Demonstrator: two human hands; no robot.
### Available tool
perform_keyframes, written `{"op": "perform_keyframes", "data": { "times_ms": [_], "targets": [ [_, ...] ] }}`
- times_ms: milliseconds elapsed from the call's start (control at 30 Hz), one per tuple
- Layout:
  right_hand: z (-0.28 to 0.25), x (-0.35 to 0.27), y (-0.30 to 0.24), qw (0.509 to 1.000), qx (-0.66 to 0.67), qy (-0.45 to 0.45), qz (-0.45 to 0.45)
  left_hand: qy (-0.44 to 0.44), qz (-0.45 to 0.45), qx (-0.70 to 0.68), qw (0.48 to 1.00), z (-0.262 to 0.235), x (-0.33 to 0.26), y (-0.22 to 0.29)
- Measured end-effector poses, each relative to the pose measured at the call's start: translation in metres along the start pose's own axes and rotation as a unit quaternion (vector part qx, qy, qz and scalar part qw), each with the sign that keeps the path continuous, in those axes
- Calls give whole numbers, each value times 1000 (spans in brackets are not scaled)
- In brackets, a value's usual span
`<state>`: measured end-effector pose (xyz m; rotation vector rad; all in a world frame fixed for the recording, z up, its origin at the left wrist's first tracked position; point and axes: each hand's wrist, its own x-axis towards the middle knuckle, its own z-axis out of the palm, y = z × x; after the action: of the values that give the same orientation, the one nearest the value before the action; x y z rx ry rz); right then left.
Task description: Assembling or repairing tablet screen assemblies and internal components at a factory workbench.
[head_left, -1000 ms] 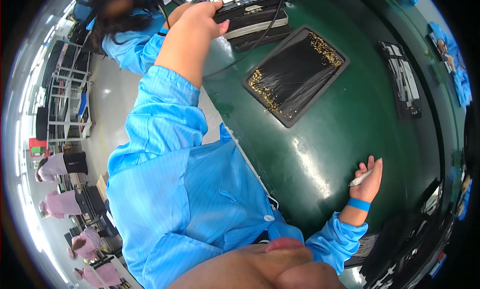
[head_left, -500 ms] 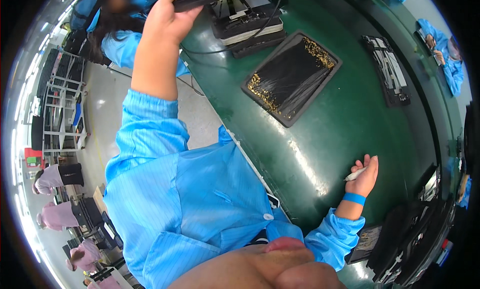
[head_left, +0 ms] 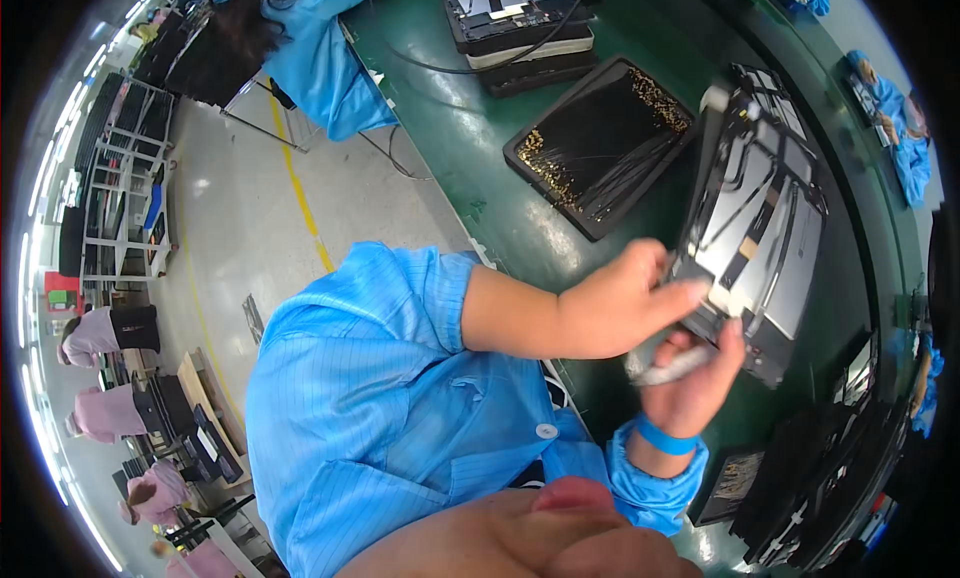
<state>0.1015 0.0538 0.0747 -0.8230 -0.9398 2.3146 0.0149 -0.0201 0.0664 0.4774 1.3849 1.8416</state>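
Note:
An opened flat electronic device, like a tablet with grey panels, black strips and cables showing, is tilted up over the right side of the table. My left hand is closed on its near left edge, thumb on top. At the near corner my right hand, with a blue wristband, has its thumb and fingertips against the device. In that same hand is a small whitish object, blurred, its kind unclear. Left of the device lies a black tray with many small gold-coloured pieces along two ends.
Stacked opened devices stand at the far side, a black cable running across them. Another opened device lies partly hidden behind mine. Dark panels stand at the near right. A person in a blue sleeve is at far left.
My left hand has come from the far left down to the right, bringing the device. My right hand has shifted slightly nearer and left and now touches the device's edge.

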Motion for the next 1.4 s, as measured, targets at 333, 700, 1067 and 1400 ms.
{"op": "perform_keyframes", "data": {
  "times_ms": [333,700,1067,1400],
  "targets": [
    [-176,-22,-28,980,-77,173,58,77,-12,386,919,-104,32,0],
    [-135,-31,-20,759,-527,354,-144,71,95,736,667,-69,105,13],
    [-99,-45,8,932,-317,176,1,55,286,735,612,-49,160,-32],
    [-76,-28,8,976,-176,99,82,-179,350,655,645,-24,100,-8]
  ]
}}
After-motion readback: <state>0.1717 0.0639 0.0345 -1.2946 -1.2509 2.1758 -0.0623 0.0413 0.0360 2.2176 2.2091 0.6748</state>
